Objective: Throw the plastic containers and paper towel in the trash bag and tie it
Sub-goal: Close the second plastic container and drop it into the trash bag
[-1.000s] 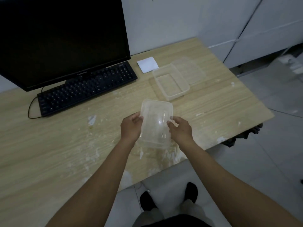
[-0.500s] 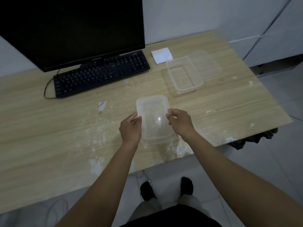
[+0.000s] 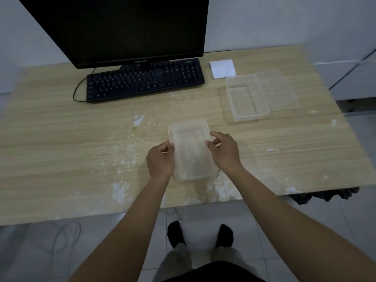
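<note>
Wide worktop [image 3: 61,139], monitor [image 3: 126,27] and keyboard [image 3: 145,80] at the back. Second tub [image 3: 247,97] and its lid [image 3: 278,88] sit far right, paper towel [image 3: 222,68] just behind them. Near edge: tub [image 3: 191,151], long axis running away from the person, left hand [image 3: 159,160] and right hand [image 3: 224,152] pinching its long sides. No trash bag clearly in sight.
</note>
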